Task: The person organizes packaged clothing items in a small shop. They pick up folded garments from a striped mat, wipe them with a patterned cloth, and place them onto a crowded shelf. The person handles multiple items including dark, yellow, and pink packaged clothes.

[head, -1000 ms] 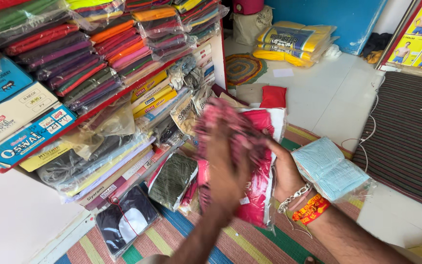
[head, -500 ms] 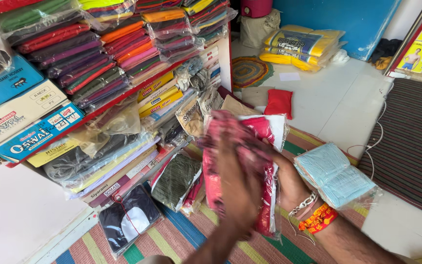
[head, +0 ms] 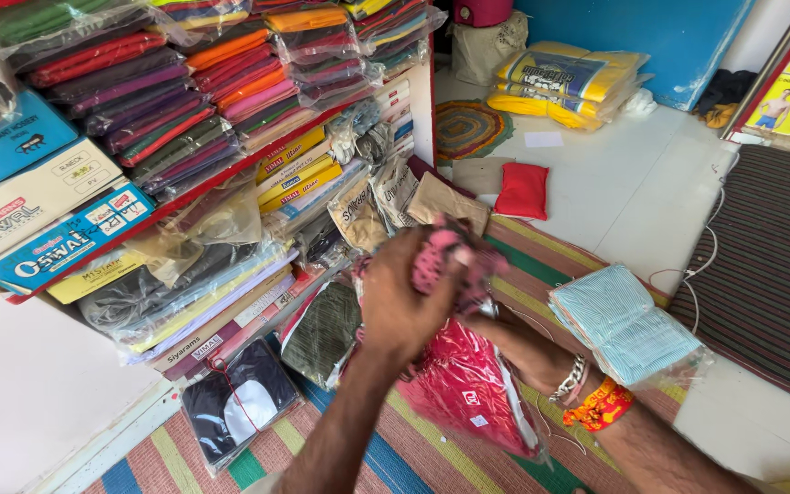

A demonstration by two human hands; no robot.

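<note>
The left hand (head: 404, 306) has its fingers closed round a pink cloth (head: 445, 256), lifted above the red packet (head: 468, 384) on the mat (head: 541, 274). The right hand (head: 505, 334) is mostly hidden under it; grip can't be told, prob. on the cloth. The cloth is not yet laid down or packed.

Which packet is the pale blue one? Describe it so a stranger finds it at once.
Start from the striped floor mat below the shelves of folded cloth. At its right edge, just right of the right hand with its wrist bands, lies the pale blue packet, partly on the white floor. It alone is light blue and ribbed in clear plastic; the packets beside it are red or dark.
</note>
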